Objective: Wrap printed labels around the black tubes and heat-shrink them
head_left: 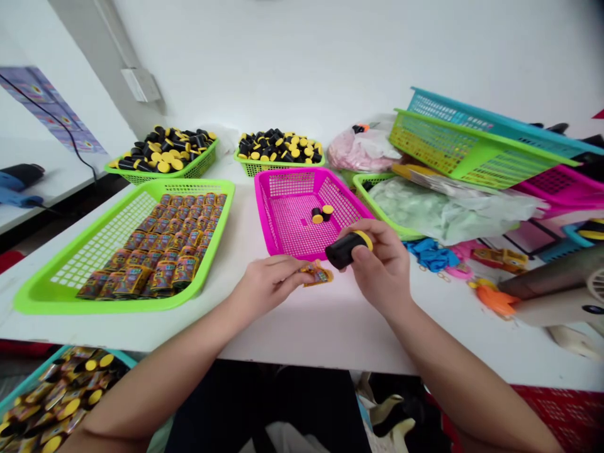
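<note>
While my left hand [276,282] pinches a printed wrapper [319,275] at twelve o'clock, likely light and crushable, best taken by its edge, my right hand [384,261] grips a black cylinder [344,251] toward one o'clock, probably stiff and slick, near its yellow cap [365,238].

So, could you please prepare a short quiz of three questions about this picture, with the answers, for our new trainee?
1. Which hand holds the black piece with a yellow end?
2. True or false: the pink basket in the centre is filled to its rim.
3. What is the left hand pinching?
A) a blue bag
B) a small printed piece
C) a green basket

Key:
1. The right hand.
2. False: only a small cluster of pieces lies in the pink basket.
3. B, the small printed piece.
</note>
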Demonstrator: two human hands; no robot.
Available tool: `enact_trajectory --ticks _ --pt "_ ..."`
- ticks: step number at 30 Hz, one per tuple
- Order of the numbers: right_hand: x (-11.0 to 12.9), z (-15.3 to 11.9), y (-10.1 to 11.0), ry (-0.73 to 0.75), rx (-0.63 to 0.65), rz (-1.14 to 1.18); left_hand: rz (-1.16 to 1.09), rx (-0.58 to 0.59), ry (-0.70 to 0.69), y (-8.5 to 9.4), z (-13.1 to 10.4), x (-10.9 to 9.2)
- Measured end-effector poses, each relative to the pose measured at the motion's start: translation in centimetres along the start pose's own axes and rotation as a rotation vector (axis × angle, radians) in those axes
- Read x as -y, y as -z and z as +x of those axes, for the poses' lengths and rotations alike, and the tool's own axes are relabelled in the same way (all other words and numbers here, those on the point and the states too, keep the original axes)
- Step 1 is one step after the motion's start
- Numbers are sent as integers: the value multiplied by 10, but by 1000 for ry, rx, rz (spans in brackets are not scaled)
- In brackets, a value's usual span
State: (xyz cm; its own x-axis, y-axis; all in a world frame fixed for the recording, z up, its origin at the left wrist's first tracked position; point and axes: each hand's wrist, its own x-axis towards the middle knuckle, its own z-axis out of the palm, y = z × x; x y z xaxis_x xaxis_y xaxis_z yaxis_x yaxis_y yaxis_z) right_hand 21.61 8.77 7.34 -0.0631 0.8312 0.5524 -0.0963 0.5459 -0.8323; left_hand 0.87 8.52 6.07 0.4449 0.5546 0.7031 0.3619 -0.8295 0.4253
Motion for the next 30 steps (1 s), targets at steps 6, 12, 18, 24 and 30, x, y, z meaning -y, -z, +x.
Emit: enact_trajectory --ticks 6,12,18,24,30 --pt "5 -2 1 -47 86 70 -3 -1 11 0 -3 3" --pt "5 -1 0 -85 81 110 24 16 43 -1 -5 5" --pt "6 1 -3 -108 145 29 -58 -36 97 0 -5 2" --pt "1 5 1 18 216 -35 -395 80 329 3 -1 0" --pt "-5 0 0 -5 315 -38 -696 117 522 3 3 -3"
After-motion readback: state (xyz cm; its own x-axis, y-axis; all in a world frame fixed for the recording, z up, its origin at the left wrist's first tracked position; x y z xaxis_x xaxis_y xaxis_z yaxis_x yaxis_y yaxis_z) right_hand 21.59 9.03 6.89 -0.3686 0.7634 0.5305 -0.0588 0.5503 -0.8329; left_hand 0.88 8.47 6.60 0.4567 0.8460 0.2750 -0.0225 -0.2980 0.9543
